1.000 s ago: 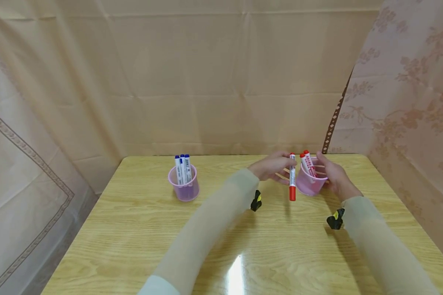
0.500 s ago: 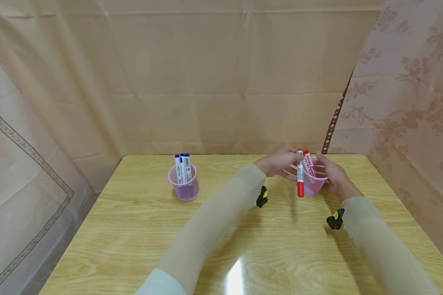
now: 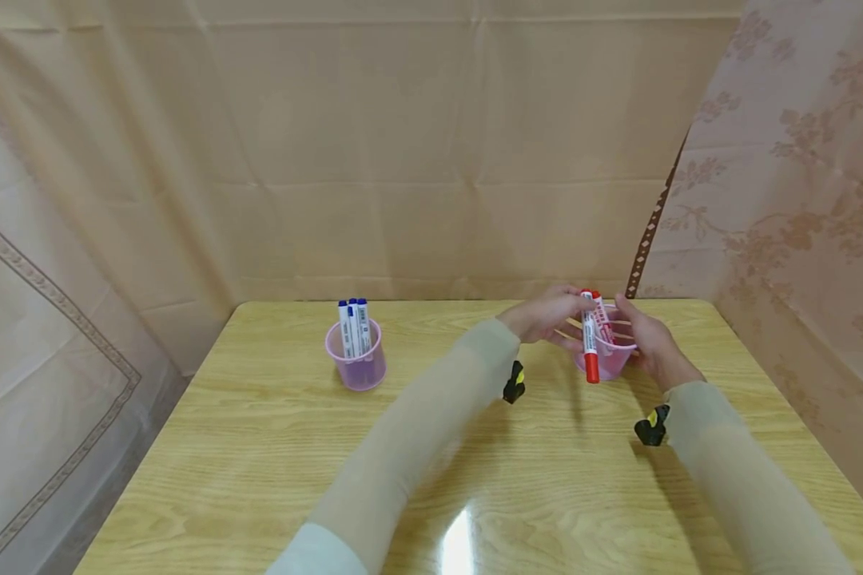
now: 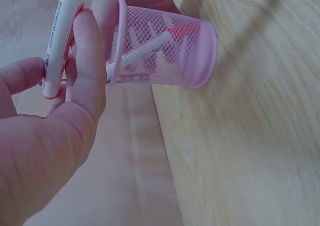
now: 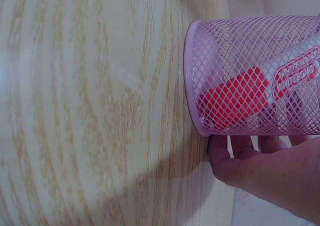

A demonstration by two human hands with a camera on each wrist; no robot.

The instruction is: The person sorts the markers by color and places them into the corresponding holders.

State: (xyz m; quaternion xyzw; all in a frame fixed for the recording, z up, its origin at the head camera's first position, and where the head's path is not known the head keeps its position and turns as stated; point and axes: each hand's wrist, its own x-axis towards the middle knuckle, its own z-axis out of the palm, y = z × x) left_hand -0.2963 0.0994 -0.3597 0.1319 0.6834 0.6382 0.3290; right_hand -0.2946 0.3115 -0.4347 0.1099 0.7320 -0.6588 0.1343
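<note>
My left hand [image 3: 546,315] pinches a red whiteboard marker [image 3: 589,334] by its upper part, between thumb and fingers. Its thick red cap points down, in front of a pink mesh pen cup [image 3: 613,364]. Inside that cup leans another red marker [image 5: 295,73], its red cap at the bottom; the held marker partly hides it in the head view. My right hand [image 3: 654,345] holds the cup from its right side, thumb near the rim and fingers behind the mesh. In the left wrist view the held marker [image 4: 61,46] stands apart from the cup's rim.
A second pink cup [image 3: 361,372] stands to the left on the wooden table [image 3: 259,447], holding several blue-capped markers [image 3: 353,329]. Beige curtain [image 3: 374,160] hangs behind the table's back edge, and patterned cloth [image 3: 798,200] hangs at the right.
My left hand has moved right with the red marker, from beside the cup to in front of it. The right hand and the cup have stayed in place.
</note>
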